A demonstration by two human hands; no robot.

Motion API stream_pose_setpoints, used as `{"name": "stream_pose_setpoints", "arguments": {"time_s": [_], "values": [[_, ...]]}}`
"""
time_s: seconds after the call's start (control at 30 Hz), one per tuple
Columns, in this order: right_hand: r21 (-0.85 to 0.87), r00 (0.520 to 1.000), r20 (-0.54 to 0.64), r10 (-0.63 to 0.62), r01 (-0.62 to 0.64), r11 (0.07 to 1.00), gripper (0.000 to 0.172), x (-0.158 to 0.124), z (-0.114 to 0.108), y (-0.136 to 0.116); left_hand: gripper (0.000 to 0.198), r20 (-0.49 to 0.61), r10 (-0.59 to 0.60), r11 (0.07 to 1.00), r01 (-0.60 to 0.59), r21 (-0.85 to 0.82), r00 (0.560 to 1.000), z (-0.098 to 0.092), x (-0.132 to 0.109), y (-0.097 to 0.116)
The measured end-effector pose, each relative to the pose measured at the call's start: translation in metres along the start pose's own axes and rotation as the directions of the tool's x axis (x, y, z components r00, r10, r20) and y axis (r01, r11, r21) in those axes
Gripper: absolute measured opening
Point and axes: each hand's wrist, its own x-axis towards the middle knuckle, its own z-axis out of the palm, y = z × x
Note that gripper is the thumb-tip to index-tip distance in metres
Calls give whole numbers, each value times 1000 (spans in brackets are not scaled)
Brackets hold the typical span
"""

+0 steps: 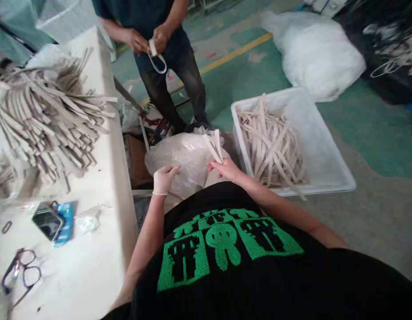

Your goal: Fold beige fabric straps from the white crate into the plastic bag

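My right hand [227,169] is closed on a beige flat strip [213,149], with two end pieces sticking up above the fingers in a V. My left hand [164,179], in a pale thin glove, is closed with thumb and fingertips pinched together. Whatever lies between those fingertips is too small to make out. Beneath both hands a clear plastic bag [179,153] lies bunched up. To the right of my right hand stands a white plastic bin [322,155] with a tangled heap of similar strips [272,142].
On the left, a white table [102,222] bears a big pile of strips [42,115], a phone-like dark object [48,221] and eyeglasses [24,271]. A co-worker [142,26] stands ahead, holding a pale loop. A stuffed white bag [319,53] rests on the floor.
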Motion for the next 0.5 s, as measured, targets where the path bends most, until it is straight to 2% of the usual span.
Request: {"name": "stream_pose_setpoints", "arguments": {"time_s": [0.1,0.2,0.3,0.4,0.5], "values": [[-8,988,130,-81,82,997,24,-3,6,-17,28,23,38,998,-37,-49,999,-1,-9,13],[-8,957,267,-114,121,993,31,-3,16,-31,27,37,85,989,-80,-128,996,-4,-15,29],[-7,941,314,-129,138,990,35,0,30,-41,24,48,137,970,-124,-209,989,-5,-18,42],[7,937,321,-138,144,990,20,5,39,-42,24,67,167,957,-145,-251,984,-4,-19,45],[24,926,338,-169,171,985,7,11,41,-39,23,59,165,955,-145,-260,984,-1,-18,38]]}}
